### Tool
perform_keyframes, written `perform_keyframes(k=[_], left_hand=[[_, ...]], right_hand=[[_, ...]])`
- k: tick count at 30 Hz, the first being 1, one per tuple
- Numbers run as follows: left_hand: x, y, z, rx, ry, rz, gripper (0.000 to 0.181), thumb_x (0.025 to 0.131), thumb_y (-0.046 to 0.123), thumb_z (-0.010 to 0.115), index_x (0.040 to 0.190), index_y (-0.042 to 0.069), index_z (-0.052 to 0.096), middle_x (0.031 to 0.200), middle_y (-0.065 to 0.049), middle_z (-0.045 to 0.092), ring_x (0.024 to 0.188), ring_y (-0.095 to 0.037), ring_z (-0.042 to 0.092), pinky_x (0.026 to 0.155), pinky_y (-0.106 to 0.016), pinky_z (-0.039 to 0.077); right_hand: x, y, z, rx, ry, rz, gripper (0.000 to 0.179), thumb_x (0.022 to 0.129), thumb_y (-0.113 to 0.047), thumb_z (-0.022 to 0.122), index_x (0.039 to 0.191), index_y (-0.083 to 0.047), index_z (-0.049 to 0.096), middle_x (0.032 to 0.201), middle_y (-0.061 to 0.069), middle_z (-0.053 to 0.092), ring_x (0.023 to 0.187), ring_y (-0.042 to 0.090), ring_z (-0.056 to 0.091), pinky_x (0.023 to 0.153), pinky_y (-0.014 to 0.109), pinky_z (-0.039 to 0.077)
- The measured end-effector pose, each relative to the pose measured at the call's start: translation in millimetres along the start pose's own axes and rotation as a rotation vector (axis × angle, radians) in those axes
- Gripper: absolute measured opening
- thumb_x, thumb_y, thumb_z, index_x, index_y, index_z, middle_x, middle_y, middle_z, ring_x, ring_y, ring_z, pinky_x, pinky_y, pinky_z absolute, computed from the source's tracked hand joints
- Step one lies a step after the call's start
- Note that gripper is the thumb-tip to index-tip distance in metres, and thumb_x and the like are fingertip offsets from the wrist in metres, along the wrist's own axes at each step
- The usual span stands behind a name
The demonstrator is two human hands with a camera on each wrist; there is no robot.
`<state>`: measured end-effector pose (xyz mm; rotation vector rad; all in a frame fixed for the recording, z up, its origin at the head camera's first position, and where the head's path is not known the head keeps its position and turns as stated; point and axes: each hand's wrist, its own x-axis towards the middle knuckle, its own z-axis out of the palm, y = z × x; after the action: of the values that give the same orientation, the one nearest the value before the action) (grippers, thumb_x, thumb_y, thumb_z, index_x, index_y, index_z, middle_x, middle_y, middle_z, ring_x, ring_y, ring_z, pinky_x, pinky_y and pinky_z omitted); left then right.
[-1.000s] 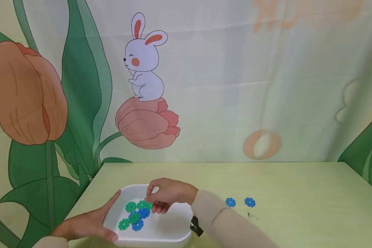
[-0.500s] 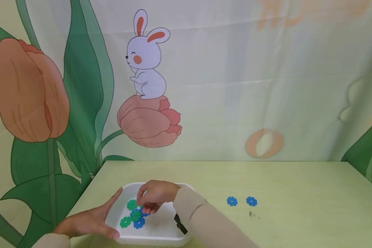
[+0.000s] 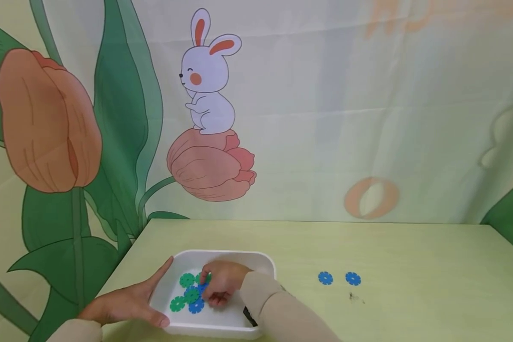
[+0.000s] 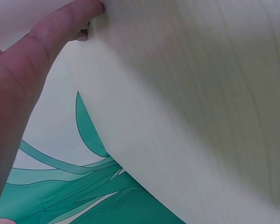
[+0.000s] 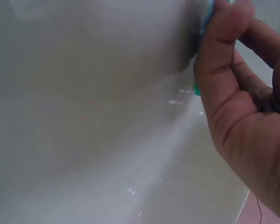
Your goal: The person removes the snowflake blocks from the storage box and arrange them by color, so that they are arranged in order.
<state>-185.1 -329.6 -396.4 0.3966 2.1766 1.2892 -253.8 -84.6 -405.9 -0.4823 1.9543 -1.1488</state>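
A white plastic tray (image 3: 222,330) stands at the table's left, holding several notched green discs (image 3: 177,304) and blue discs (image 3: 196,306), some overlapping. My left hand (image 3: 130,301) rests against its left side, thumb at the front corner and index finger stretched to the back. In the left wrist view a straight finger of the left hand (image 4: 32,70) shows over the table. My right hand (image 3: 223,282) is down inside the tray, fingers bent, thumb and index fingertips right at a blue disc. The right wrist view shows the right hand (image 5: 242,102) partly covering a green edge (image 5: 196,88); I cannot tell whether it pinches a disc.
Two blue discs, a left one (image 3: 325,278) and a right one (image 3: 353,279), lie apart on the pale table (image 3: 410,275) to the right of the tray. A small dark mark (image 3: 351,296) is just below them. Behind the table hangs a printed curtain (image 3: 299,118).
The right hand has moved left, then lowered into the tray among the discs. The left hand keeps its place on the tray. The whole view has shifted slightly.
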Motion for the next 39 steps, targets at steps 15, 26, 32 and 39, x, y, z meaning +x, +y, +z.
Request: perform_keyframes(k=[15, 26, 32, 39], left_hand=[[1.7, 1.2, 1.8, -0.01, 0.001, -0.021, 0.126, 0.085, 0.029, 0.08, 0.156, 0.014, -0.022, 0.146, -0.021, 0.025, 0.115, -0.028, 0.042, 0.094, -0.03, 0.038], [1.2, 5.8, 2.2, 0.016, 0.016, -0.068, 0.125, 0.085, 0.03, 0.08, 0.156, 0.012, -0.022, 0.151, -0.025, 0.018, 0.119, -0.03, 0.039, 0.097, -0.036, 0.035], [3.0, 4.3, 3.5, -0.011, 0.004, -0.078, 0.123, 0.087, 0.029, 0.079, 0.155, 0.011, -0.023, 0.148, -0.022, 0.023, 0.117, -0.029, 0.041, 0.096, -0.035, 0.036], [1.9, 3.2, 2.9, 0.001, 0.003, -0.051, 0.124, 0.087, 0.028, 0.079, 0.155, 0.012, -0.024, 0.149, -0.025, 0.02, 0.116, -0.028, 0.042, 0.095, -0.032, 0.036]], right_hand=[[-5.4, -1.4, 6.4, -0.117, 0.115, -0.01, 0.013, 0.094, 0.005, 0.062, 0.088, 0.0, 0.052, 0.058, 0.011, 0.059, 0.047, 0.016, 0.054, 0.045, 0.023, 0.045], [-15.6, -13.4, -9.1, 0.003, 0.039, -0.007, 0.013, 0.1, -0.004, 0.056, 0.089, 0.003, 0.057, 0.064, 0.009, 0.059, 0.054, 0.016, 0.056, 0.051, 0.024, 0.048], [-27.5, -25.2, -17.0, -0.056, 0.029, -0.04, 0.015, 0.099, -0.006, 0.059, 0.092, 0.007, 0.062, 0.066, 0.01, 0.059, 0.055, 0.018, 0.056, 0.058, 0.027, 0.053], [-38.4, -32.6, -26.9, -0.039, 0.037, -0.091, 0.012, 0.098, -0.005, 0.061, 0.091, 0.005, 0.063, 0.071, 0.011, 0.064, 0.058, 0.018, 0.059, 0.06, 0.028, 0.055]])
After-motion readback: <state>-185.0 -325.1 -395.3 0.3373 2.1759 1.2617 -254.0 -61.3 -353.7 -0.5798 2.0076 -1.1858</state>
